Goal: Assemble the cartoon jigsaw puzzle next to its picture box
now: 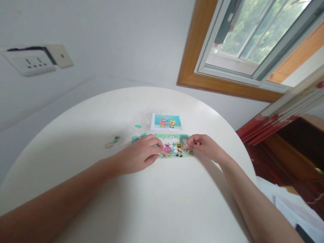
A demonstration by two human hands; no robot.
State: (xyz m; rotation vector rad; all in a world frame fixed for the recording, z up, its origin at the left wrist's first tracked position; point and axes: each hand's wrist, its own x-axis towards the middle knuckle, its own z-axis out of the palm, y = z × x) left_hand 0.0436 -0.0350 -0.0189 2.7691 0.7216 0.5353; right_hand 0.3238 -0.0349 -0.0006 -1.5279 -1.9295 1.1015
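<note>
A partly assembled jigsaw puzzle (172, 155) with colourful cartoon figures lies on the round white table, with gaps among its pieces. My left hand (143, 153) reaches across its left part, fingers curled and tips on the pink figure's pieces. At the right side of the puzzle, my right hand (206, 145) has thumb and forefinger pinched on a small jigsaw piece beside the yellow figure; the fingers partly cover it. Just behind the puzzle lies a picture card (166, 122) showing similar figures. Loose teal pieces (135, 138) lie behind my left hand, which may hide others.
The white table (162, 202) has a curved rim near the wall. One teal piece (138, 126) lies left of the card, and brownish pieces (112, 142) sit farther left. A wood-framed window (197, 64) is above right; papers (291, 206) lie beyond the table's right edge.
</note>
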